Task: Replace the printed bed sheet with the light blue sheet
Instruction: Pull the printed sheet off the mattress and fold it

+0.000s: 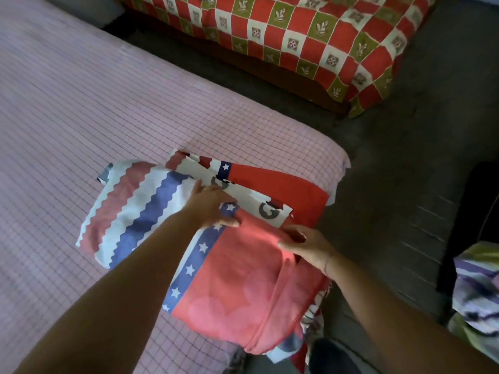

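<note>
We have the folded printed sheet (243, 252) at the bed's (81, 117) near corner, left hand (213, 209) pressing flat on it, right hand (305, 245) pinching its edge. Overhanging that corner, the bundle could slide floorward and unfold.

The fingers of the left hand (213, 205) go under a fold of the printed bed sheet (243, 268), so their tips are hidden. The lower end of this sheet hangs over the mattress (81, 117) edge and is lost in shadow. The second bed (297, 31) and a striped cloth (478, 290) are cut by the frame edges.
</note>
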Available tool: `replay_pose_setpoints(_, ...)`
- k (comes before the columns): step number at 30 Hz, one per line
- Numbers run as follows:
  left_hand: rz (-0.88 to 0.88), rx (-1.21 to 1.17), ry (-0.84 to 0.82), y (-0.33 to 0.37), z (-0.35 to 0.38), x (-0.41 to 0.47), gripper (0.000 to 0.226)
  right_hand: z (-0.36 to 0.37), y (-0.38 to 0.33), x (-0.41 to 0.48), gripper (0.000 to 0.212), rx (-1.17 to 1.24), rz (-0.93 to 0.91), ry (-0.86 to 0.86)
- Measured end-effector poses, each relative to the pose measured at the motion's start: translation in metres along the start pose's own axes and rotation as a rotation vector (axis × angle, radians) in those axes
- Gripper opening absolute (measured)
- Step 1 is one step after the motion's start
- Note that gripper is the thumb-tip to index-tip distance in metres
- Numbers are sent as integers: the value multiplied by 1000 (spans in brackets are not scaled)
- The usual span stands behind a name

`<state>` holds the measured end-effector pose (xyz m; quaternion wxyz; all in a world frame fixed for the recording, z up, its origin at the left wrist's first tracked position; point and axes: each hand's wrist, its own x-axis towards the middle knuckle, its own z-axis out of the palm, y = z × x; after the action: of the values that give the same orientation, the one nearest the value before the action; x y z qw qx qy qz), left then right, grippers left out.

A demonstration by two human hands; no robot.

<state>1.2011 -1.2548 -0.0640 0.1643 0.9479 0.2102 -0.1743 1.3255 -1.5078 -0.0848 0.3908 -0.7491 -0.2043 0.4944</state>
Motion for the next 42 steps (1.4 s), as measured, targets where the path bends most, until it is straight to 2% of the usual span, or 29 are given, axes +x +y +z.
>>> replay_pose_setpoints(3, -32, 61, -121, 7, -5, 7, 37, -3, 3, 9, 46, -93, 13, -115)
replay_pose_setpoints(5, -64, 69, -168, 9, -7, 12, 35, -4, 5, 13, 43, -225, 40, -183)
replay_pose_setpoints(7, -73, 42, -145, 9, -8, 18, 34, -6, 7, 17, 36, -315, 51, -187)
replay_pose_setpoints(11, -86, -68, -45, 10, -20, 32, 35, -26, -7, 25, 27, -295, -16, -144)
replay_pose_setpoints(16, -72, -79, 180, 20, -52, 77, 37, -80, -42, 53, 45, -291, -102, -9)
replay_pose_setpoints(18, -127, -54, 304, 29, -55, 90, 36, -97, -55, 64, 28, -323, -117, 31)
replay_pose_setpoints(20, -229, -106, 439, 32, -44, 93, 45, -106, -59, 74, 20, -393, -125, 52)
replay_pose_setpoints(22, -306, -147, 509, 36, -23, 81, 60, -109, -56, 82, 32, -471, -102, 53)
replay_pose_setpoints(24, -392, -190, 492, 38, 2, 56, 71, -107, -53, 86, 45, -478, -64, 31)
replay_pose_setpoints(26, -538, -288, 486, 35, 25, 20, 78, -101, -57, 88, 63, -440, -50, -15)
replay_pose_setpoints(29, -747, -407, 604, 31, 50, -35, 78, -82, -78, 93, 85, -462, -112, -55)
replay_pose_setpoints(31, -923, -507, 657, 27, 62, -63, 81, -63, -99, 100, 87, -474, -153, -81)
replay_pose_setpoints(33, -1120, -626, 641, 20, 72, -84, 86, -41, -120, 111, 81, -422, -226, -134)
replay_pose_setpoints(35, -1243, -822, 643, 11, 79, -98, 95, -19, -135, 127, 80, -409, -290, -175)
replay_pose_setpoints(37, -1261, -1071, 729, -2, 81, -103, 95, 1, -148, 145, 90, -473, -262, -206)
replay_pose_setpoints(39, -1206, -1309, 826, -14, 77, -101, 85, 17, -157, 165, 103, -537, -205, -220)
replay_pose_setpoints(42, -1231, -1574, 834, -38, 69, -92, 75, 35, -170, 194, 107, -536, -156, -255)
